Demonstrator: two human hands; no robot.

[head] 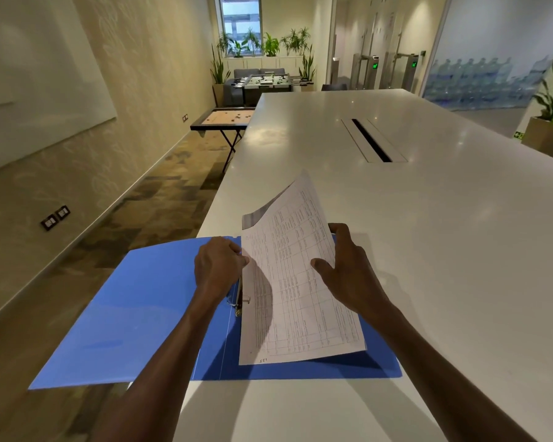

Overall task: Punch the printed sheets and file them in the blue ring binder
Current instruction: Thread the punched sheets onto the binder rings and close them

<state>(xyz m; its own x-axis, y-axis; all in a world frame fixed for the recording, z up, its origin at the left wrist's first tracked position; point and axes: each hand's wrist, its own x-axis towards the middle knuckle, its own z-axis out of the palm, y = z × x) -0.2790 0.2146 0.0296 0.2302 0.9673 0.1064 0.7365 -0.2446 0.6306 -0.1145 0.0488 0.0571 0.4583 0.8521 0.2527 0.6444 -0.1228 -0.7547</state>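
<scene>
Binder: the blue ring binder (160,311) lies open at the near left corner of the white table (428,218), its left cover jutting out past the table edge over the carpet; the right cover lies flat on the table under the paper.
Rings: the metal ring mechanism (238,303) runs along the spine, just below the left hand and at the left edge of the paper.
Sheets: the printed sheets (296,291), covered in tables, sit over the binder's right half between the two hands; the far corner is lifted and curls upward, showing a second sheet behind it.
Left hand: the left hand (219,266) is at the sheets' upper left edge by the spine, fingers curled, thumb and fingertips pinching the paper's margin.
Right hand: the right hand (348,269) grips the sheets' right edge, thumb on the printed face, fingers wrapped behind the paper.
Table slot: a long cable slot (372,140) is set in the table farther off, well apart from the binder.
</scene>
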